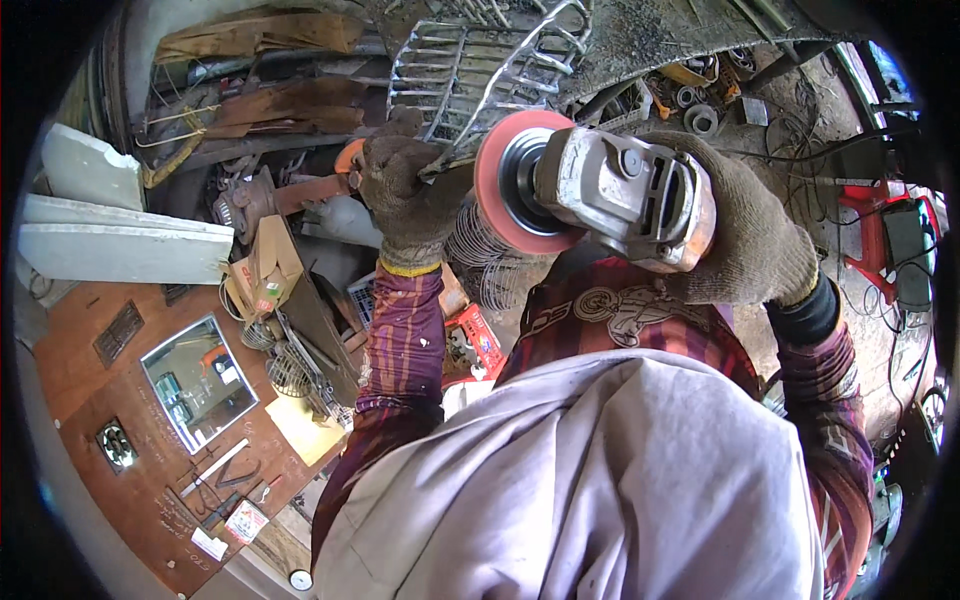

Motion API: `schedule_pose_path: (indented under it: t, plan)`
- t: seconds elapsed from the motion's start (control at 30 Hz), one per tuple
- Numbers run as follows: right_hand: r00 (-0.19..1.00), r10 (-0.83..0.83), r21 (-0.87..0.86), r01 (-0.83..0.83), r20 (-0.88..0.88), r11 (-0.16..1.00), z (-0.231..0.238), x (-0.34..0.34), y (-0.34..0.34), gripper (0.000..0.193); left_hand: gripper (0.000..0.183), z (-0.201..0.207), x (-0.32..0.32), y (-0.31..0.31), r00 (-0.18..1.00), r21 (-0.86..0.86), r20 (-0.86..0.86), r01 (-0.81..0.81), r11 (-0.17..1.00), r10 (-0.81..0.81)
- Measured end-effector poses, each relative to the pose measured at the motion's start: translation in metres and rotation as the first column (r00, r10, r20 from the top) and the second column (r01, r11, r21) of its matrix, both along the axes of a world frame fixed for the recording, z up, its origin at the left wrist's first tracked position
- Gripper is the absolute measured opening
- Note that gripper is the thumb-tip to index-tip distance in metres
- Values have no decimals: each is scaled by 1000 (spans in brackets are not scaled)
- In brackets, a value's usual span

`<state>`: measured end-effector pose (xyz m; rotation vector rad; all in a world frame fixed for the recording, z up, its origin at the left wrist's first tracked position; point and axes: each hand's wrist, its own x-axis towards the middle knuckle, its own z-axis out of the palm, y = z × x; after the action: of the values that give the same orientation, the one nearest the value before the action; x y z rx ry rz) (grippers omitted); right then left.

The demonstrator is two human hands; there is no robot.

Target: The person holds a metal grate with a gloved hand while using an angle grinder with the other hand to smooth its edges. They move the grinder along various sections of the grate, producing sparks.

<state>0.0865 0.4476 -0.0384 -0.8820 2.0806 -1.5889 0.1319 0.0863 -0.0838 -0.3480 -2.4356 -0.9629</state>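
My right hand, in a brown knit glove, is wrapped round the body of a worn grey angle grinder. A round reddish disc is fitted on the grinder's left side, its broad side facing me; I cannot tell whether it spins. Left of the disc, my gloved left hand is closed on the near end of a bent metal wire rack. The rack's welded bars stretch away from me over the bench, and the disc is close to its near bars. The glove hides the left fingertips.
A grey, gritty bench top lies ahead. A bench vise and pale panels stand at left, near a brown board with a mirror. Below the bench hang wire coils. Cables and a red stand are at right.
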Motion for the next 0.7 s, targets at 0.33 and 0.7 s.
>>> schedule_pose_path:
  t: [0.33, 0.7]
  plan:
    - [998, 62, 25, -62, 9, 998, 5, -9, -9, 104, 28, -2, -6, 8, 989, 30, -151, -5, 1000, 10]
    - [999, 43, 29, -43, -15, 999, 4, -6, -13, 101, 27, 10, -1, 10, 996, -66, -37, -89, 994, 87]
